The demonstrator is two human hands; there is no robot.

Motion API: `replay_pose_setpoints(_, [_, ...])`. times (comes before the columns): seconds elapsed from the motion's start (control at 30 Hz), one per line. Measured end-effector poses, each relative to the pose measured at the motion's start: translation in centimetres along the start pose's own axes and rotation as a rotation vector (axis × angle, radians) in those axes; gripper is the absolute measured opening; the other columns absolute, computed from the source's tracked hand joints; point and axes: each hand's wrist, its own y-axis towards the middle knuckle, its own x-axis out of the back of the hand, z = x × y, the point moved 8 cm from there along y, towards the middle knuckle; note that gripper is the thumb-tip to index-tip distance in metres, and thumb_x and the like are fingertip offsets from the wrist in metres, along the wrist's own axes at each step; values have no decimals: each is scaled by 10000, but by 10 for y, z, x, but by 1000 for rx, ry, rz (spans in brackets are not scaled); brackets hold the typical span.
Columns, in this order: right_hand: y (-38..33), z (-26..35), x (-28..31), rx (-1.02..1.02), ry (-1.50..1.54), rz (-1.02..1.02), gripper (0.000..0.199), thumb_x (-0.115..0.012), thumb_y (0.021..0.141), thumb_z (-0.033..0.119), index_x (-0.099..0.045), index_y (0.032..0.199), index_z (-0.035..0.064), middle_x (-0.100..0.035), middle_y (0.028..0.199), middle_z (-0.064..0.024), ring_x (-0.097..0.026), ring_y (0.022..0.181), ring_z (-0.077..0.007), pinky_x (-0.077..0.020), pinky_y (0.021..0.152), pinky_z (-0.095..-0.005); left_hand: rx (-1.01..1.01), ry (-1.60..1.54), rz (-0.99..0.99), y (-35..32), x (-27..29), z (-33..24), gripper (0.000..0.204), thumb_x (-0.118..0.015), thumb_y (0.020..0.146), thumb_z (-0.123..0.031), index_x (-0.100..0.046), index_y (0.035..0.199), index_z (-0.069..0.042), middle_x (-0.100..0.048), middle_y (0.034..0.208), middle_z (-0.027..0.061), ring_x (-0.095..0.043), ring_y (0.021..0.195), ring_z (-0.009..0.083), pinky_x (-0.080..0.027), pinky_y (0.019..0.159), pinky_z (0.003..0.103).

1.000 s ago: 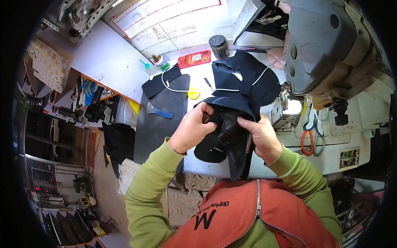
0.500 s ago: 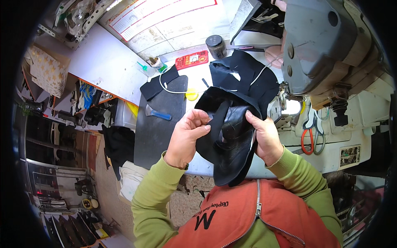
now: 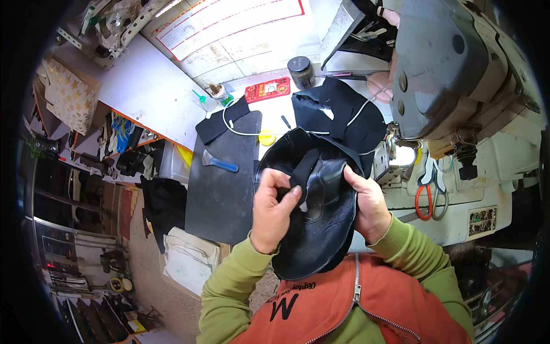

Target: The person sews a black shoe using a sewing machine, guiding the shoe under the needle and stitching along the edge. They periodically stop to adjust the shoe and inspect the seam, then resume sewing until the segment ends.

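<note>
A black hat-shaped piece [image 3: 327, 229], with a shiny, leather-like hollow side facing up, is held in front of my chest. My right hand [image 3: 369, 207] grips its right edge, thumb on the inside and fingers hidden beneath. My left hand [image 3: 274, 211] pinches a matte black fabric strip [image 3: 305, 167] that lies across the hollow. A small pale patch shows beside the strip. Just beyond lie more black fabric pieces [image 3: 366, 117] with a white cord [image 3: 360, 109] running over them.
A sewing machine [image 3: 435, 74] stands at the right, with red-and-grey-handled scissors [image 3: 425, 200] near it. On the left are a dark cutting mat [image 3: 220, 195] and a blue-handled blade tool [image 3: 220, 162]. Further back are a dark jar [image 3: 301, 73], a red packet [image 3: 268, 89] and a yellow disc [image 3: 267, 137].
The hat-shaped piece has been opened wider and tipped, so more of its shiny hollow shows. My left hand has moved right and down, still pinching the strip.
</note>
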Motion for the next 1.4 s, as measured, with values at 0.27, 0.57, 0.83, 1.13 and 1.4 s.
replay_pose_setpoints(0.27, [-3,8,0,76,-85,74,290,-532,957,204,-586,1169,14,-646,1113,-65,-620,995,-173,-486,908,-329,124,-50,70,-11,-15,-3,83,-595,870,-2,-569,947,-16,-532,852,-35,-462,772,36,-386,715,181])
replay_pose_setpoints(0.57, [-11,2,-9,129,-107,126,287,-557,947,166,-549,1206,43,-629,1127,-67,-612,1014,-180,-485,911,-337,169,-200,-75,-24,-12,3,124,-689,826,-2,-610,921,-10,-579,861,-29,-514,791,40,-433,720,181])
replay_pose_setpoints(0.83, [-17,1,-12,183,-166,108,271,-572,940,152,-563,1188,43,-634,1100,-54,-612,993,-169,-492,875,-320,83,-252,-159,-27,-4,8,110,-662,799,60,-652,888,-5,-608,911,-8,-556,835,79,-432,792,215])
replay_pose_setpoints(1.13, [-12,-33,-48,101,-275,207,317,-532,942,108,-521,1252,47,-611,1155,-73,-610,1031,-204,-504,881,-329,64,-169,-326,-59,39,-13,94,-695,808,-36,-602,802,-19,-540,806,-60,-481,784,32,-412,717,198])
replay_pose_setpoints(1.4, [-25,-120,-111,-135,-440,508,353,-522,961,201,-489,1266,27,-580,1202,-86,-570,1073,-210,-450,935,-343,-52,161,-688,-157,113,-28,206,-699,826,-164,-600,898,2,-615,854,61,-565,822,136,-445,775,267])
